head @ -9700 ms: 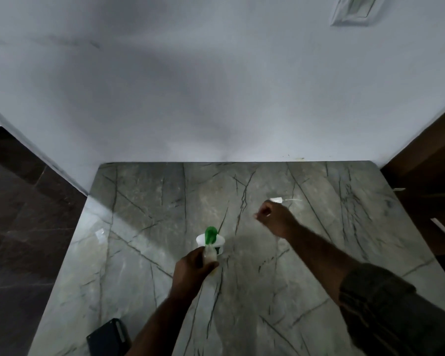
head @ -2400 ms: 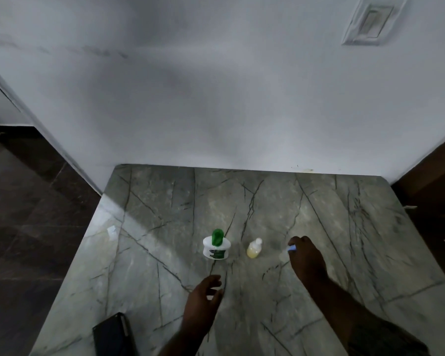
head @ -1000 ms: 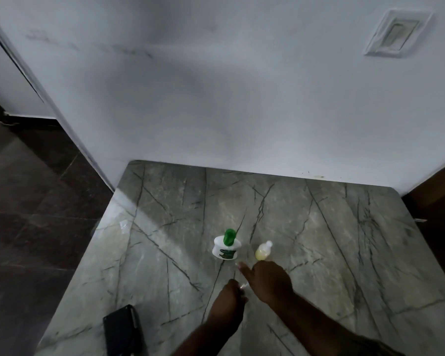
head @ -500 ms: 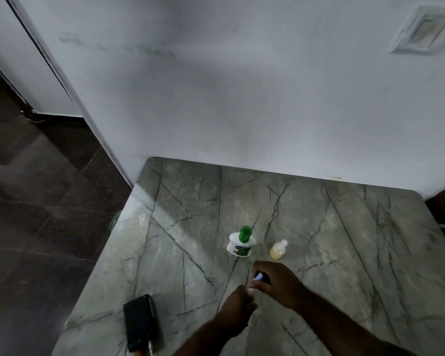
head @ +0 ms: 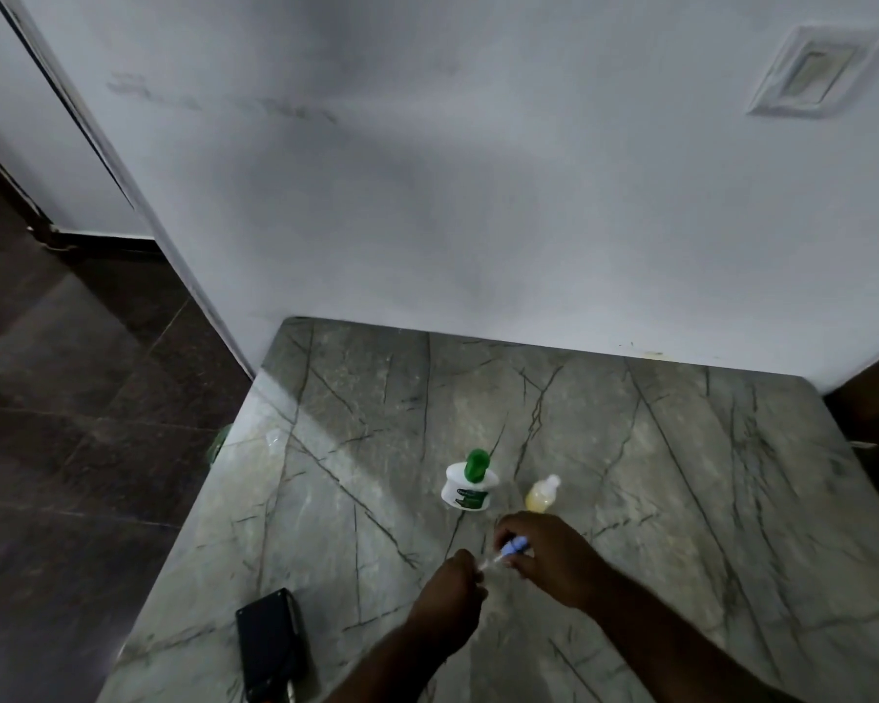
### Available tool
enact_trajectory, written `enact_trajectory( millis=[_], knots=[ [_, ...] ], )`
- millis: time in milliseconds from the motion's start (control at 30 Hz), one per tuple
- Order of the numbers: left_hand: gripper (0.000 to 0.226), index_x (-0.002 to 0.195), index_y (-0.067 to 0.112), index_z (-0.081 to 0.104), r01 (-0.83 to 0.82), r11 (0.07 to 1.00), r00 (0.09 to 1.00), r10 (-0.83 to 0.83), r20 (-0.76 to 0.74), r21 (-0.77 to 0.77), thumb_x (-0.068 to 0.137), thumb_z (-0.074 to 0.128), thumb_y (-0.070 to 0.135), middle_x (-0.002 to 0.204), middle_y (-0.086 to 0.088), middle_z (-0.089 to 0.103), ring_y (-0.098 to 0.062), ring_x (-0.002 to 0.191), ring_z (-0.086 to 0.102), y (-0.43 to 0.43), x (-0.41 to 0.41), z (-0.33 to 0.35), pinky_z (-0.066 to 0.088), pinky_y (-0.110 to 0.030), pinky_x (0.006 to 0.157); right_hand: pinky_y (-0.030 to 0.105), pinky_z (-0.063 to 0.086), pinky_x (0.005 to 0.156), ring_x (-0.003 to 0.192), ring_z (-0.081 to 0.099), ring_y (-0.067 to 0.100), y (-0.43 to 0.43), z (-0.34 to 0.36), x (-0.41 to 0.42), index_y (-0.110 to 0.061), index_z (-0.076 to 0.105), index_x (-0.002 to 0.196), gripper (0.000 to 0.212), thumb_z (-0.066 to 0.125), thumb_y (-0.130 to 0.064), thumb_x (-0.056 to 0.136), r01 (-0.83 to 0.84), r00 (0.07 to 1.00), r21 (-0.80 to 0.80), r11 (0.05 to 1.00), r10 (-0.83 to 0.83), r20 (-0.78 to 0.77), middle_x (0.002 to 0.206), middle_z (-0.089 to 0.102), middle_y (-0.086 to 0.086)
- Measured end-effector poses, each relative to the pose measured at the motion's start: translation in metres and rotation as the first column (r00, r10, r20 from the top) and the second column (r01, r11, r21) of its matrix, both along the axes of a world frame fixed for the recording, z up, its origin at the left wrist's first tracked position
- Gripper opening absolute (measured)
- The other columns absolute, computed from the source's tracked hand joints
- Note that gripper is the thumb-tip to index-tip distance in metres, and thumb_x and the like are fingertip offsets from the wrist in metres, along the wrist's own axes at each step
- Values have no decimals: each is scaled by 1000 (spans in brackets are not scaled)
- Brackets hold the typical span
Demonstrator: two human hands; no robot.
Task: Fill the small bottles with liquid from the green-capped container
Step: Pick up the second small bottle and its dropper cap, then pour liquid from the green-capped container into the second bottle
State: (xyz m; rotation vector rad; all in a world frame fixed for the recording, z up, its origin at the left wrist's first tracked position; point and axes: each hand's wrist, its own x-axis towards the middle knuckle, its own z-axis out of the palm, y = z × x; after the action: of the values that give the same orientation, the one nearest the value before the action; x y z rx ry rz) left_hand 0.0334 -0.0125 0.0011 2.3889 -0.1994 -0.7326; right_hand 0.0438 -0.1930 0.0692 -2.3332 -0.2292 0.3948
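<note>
Small clear blue-capped bottle point(head: 499, 556) is pinched by curled left hand point(head: 450, 588); its cap end is gripped by right hand point(head: 549, 558). White green-capped container point(head: 470, 484) is stood just beyond on grey marble surface point(head: 681, 499).

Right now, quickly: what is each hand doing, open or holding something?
Left hand: closed around the body of the small clear bottle.
Right hand: closed, pinching that bottle's blue cap.

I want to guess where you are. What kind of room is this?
Probably a room in a home; which one I can't tell: a marble-look table stands against a white wall with a switch plate, beside a dark tiled floor.
</note>
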Motion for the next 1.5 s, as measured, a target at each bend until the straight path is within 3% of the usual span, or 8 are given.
enact_trajectory(
  millis=[133,267,400,633,833,1067,1233,1500],
  knots=[
    [18,88,24,45,-122,992,986,117,-121,-31,95,62,23,89,4,56,-13,79,54,15,1,-7,44,-24,65,21,50,58,64,65,11,-26,-6,1,-18,67,85,4,70,-16,84,288,958,142,947,-282,-59,78,70,1],
    [20,96,20,48,-361,924,919,329,-218,-126,92,68,21,87,3,60,-13,72,59,29,4,-10,49,-21,56,29,49,49,55,60,23,-38,-48,-5,5,64,88,10,65,-5,89,843,539,301,446,-696,-475,70,68,18],
    [21,100,15,50,-497,839,849,418,-323,-221,93,69,22,83,-1,60,-11,59,54,35,4,-6,45,-17,46,18,56,49,76,59,22,-11,-81,-9,13,60,101,13,53,10,91,949,251,314,-34,-520,-816,84,61,19],
    [16,93,19,50,-509,820,842,410,-351,-263,96,64,24,92,-7,63,-15,60,56,43,7,-8,45,-18,47,20,51,40,45,65,13,14,-113,28,19,58,90,14,62,4,89,923,100,299,-240,-601,-793,68,64,20],
    [31,95,19,62,-484,823,861,388,-329,-296,82,70,45,83,-2,67,-15,62,64,39,13,2,49,-24,56,35,56,58,79,66,29,20,-107,19,0,47,120,29,57,0,93,902,39,287,-323,-601,-798,98,59,21],
    [13,98,17,64,-469,789,882,399,-250,-397,93,69,28,82,1,66,-11,58,60,23,25,14,47,-20,52,30,52,59,75,67,19,39,-33,22,-14,64,102,13,58,-24,96,845,512,439,305,-699,-499,94,71,10],
    [12,101,17,62,-434,785,901,373,-222,-442,96,64,28,79,0,65,-9,57,56,10,33,26,45,-18,52,37,61,76,95,69,16,42,-11,71,-29,69,106,18,68,-34,88,681,732,426,596,-582,-355,105,70,-5],
    [15,101,16,64,-410,791,912,363,-191,-455,97,63,30,75,3,63,-2,49,51,4,38,29,43,-15,47,42,61,80,85,72,18,40,-11,93,-26,73,84,10,72,-16,85,633,772,315,708,-542,-332,88,75,-3]
  ],
)
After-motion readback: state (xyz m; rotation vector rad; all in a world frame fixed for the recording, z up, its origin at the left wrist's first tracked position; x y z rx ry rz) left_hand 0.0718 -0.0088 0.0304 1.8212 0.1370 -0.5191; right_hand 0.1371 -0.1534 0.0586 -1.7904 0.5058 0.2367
